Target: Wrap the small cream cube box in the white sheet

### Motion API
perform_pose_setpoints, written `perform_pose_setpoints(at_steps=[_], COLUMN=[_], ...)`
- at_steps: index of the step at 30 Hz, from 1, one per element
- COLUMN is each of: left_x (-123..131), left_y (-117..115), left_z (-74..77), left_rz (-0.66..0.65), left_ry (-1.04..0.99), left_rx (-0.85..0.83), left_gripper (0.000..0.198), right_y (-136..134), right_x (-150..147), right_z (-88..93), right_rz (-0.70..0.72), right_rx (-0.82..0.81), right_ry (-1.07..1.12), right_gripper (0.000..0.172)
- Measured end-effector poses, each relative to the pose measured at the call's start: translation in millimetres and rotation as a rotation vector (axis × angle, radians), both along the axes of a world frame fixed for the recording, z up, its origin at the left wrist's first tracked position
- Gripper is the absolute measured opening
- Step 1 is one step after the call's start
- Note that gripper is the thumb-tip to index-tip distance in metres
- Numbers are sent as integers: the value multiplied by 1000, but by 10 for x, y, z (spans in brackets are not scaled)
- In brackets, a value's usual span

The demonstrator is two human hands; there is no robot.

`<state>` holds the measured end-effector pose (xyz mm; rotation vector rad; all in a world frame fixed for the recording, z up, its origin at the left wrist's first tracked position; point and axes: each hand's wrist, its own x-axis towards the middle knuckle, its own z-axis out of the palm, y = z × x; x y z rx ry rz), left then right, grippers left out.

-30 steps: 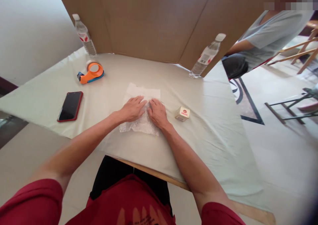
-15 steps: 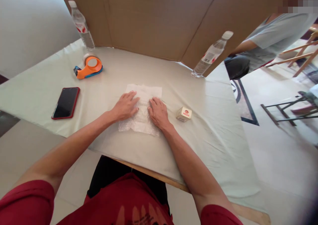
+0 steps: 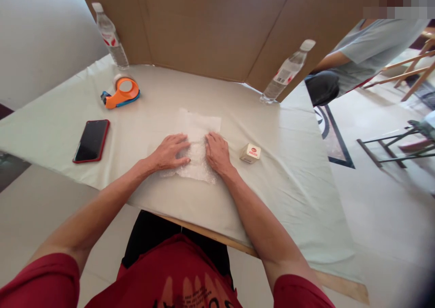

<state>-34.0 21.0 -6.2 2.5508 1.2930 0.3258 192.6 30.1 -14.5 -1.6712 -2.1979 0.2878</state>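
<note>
A sheet of clear bubble wrap (image 3: 197,156) lies on the pale cloth in front of me, its far part flatter and whiter than the near part. My left hand (image 3: 172,151) rests on its left side, fingers stretched toward the middle and thumb apart. On the right side my right hand (image 3: 217,151) lies with its fingers extended over the sheet's edge. Neither hand grips anything. A small cream box with a red print (image 3: 250,153) sits just right of my right hand, apart from it.
An orange tape dispenser (image 3: 124,92) and a red-cased phone (image 3: 91,140) lie at left. Water bottles stand at back left (image 3: 110,38) and back right (image 3: 285,74), before a cardboard screen (image 3: 204,26). Beyond the screen at right sits a person in grey (image 3: 374,54).
My left hand has moved slightly down and levelled, and the bubble wrap's upper left corner has risen. My right hand stays almost in place. The view has shifted a little.
</note>
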Motion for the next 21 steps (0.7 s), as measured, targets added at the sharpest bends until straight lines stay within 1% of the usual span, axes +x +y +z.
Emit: perform_pose_setpoints(at_steps=[4,10,14,16,18,19,21], left_x=[32,14,21,26,28,28,25], left_y=[-51,-30,-22,-23,-23,-23,-20], left_z=[-62,-69,-50,-44,-41,-42,-47], left_rz=[59,50,38,35,34,35,31], left_ry=[5,16,10,5,3,2,-1], left_rx=[-21,-39,-50,-49,-45,-43,-46], left_gripper=[66,77,83,83,82,82,82], right_y=[9,23,103,165,211,218,191], right_x=[18,31,52,120,260,358,597], right_z=[-33,-121,-150,-89,36,115,275], right_rz=[13,12,13,50,103,118,73], right_rx=[23,57,46,-7,-68,-62,15], right_ry=[29,79,126,153,179,185,155], right_gripper=[44,45,45,44,43,42,44])
